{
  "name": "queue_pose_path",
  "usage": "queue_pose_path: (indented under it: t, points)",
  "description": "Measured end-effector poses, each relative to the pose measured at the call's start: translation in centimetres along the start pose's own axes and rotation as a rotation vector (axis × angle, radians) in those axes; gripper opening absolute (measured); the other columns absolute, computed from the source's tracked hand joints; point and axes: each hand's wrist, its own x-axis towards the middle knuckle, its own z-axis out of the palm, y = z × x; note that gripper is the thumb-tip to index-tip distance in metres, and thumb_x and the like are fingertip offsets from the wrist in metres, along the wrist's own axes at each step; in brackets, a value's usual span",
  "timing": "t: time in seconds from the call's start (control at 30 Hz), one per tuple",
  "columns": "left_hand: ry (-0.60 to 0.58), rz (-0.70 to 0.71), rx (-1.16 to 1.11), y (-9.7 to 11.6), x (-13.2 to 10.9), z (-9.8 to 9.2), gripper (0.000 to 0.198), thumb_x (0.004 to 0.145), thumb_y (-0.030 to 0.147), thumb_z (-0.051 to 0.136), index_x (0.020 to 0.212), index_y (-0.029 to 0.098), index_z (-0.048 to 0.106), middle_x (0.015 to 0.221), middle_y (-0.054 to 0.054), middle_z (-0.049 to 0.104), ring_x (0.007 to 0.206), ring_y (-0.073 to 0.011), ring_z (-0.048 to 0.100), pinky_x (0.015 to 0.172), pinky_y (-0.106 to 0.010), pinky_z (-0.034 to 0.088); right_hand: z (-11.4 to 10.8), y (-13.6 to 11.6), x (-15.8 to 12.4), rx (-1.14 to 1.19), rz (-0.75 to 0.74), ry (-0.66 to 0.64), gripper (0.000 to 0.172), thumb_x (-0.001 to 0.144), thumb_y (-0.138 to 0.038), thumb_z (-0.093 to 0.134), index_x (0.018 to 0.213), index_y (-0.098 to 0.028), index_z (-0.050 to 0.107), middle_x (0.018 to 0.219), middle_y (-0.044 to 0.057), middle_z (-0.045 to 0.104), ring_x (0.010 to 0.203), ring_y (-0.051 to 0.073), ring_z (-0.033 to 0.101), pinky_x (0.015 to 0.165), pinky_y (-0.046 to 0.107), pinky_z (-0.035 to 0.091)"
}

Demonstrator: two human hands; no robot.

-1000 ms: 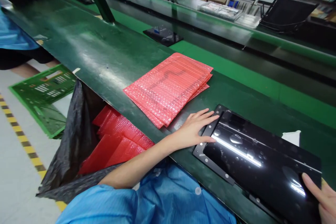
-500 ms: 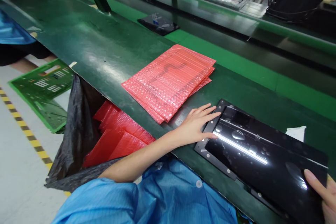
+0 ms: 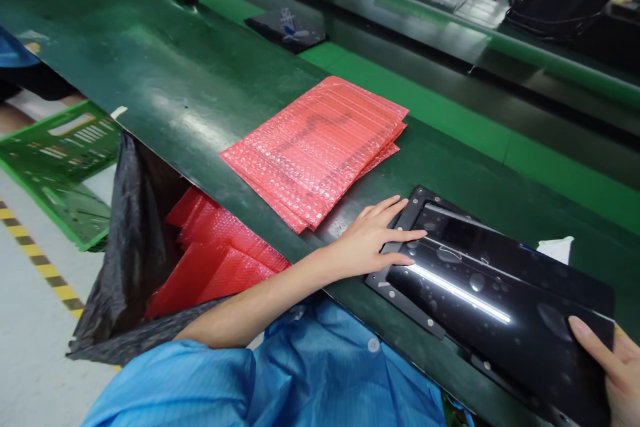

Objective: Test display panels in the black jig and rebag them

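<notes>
A glossy black screen panel (image 3: 465, 280) lies slanted along the green bench in front of me, its covering film marked with bubbles. Dark mounting strips dotted with small round metal pieces run along its left end and near edge. My left hand (image 3: 367, 243) rests on that left end, fingers spread, index finger and thumb reaching over the glossy face. At the opposite end, my right hand (image 3: 613, 363) grips the panel's edge with the thumb on top; its other fingers are mostly hidden behind the panel. Left of the panel sits a stack of red bubble-wrap pouches (image 3: 320, 147).
Below the bench edge, a black plastic bag (image 3: 120, 233) holds more red bubble-wrap pouches (image 3: 220, 253). A green crate (image 3: 65, 167) stands farther left, near another person's blue clothing (image 3: 15, 50). Another dark panel (image 3: 287, 30) lies across the bench. A white scrap (image 3: 557, 249) lies behind my panel.
The whole view has shifted slightly. My left index finger now stretches farther over the panel's face. My right hand keeps its hold at the right end.
</notes>
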Motion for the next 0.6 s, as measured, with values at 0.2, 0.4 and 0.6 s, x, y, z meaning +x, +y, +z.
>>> queue_pose_path:
  t: [0.2,0.4,0.6]
  points:
    - [0.008,-0.006,0.006,0.1,0.0,-0.1,0.049,0.088,0.046,0.069,0.134,0.03,0.064,0.163,-0.016,0.03,0.152,-0.0342,0.025,0.118,-0.055,0.026,0.3,-1.0,-0.1,0.122,0.173,-0.009,0.043,0.068,-0.044,0.079,0.11,-0.041,0.07,0.085,0.005,0.076,0.086,0.034,0.073,0.064,0.045,0.063]
    - [-0.016,-0.025,0.01,0.4,0.2,-0.3,0.048,0.089,0.046,0.069,0.133,0.028,0.065,0.163,-0.017,0.029,0.153,-0.0339,0.022,0.118,-0.056,0.027,0.4,-1.8,0.2,0.149,0.256,0.003,0.055,0.05,-0.038,0.089,0.101,-0.036,0.071,0.084,0.004,0.075,0.072,0.034,0.072,0.055,0.043,0.061]
    - [-0.006,-0.006,0.038,0.3,0.2,0.0,0.044,0.092,0.04,0.066,0.134,0.029,0.063,0.164,-0.015,0.029,0.154,-0.0305,0.02,0.119,-0.055,0.027,-1.9,-0.1,2.5,0.004,0.203,-0.033,0.044,0.054,-0.056,0.087,0.084,-0.029,0.071,0.071,0.004,0.071,0.053,0.026,0.064,0.043,0.037,0.051]
